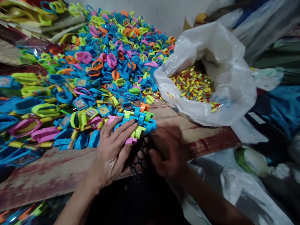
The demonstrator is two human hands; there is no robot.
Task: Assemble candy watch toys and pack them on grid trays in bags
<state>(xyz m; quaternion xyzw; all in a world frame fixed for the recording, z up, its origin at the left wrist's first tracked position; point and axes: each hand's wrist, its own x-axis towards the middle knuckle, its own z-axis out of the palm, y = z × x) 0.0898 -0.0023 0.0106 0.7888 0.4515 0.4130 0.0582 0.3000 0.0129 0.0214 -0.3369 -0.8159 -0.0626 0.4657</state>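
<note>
My left hand lies over a tight cluster of colourful plastic toy watches, fingers stretched out and touching the nearer ones. Blue, lime, pink and orange pieces show past the fingertips. Under the cluster, a black lattice rack sticks out over the table's front edge; how the watches sit in it is hidden. Just right of the cluster, my right hand is smeared by motion, so its fingers and anything in them cannot be made out. A clear shiny scrap sits on the back of my left hand.
A big heap of toy watches covers the left and back of the wooden table. At right stands an open white plastic bag holding many small yellow-and-red pieces. Plastic sheets and bags crowd the right side.
</note>
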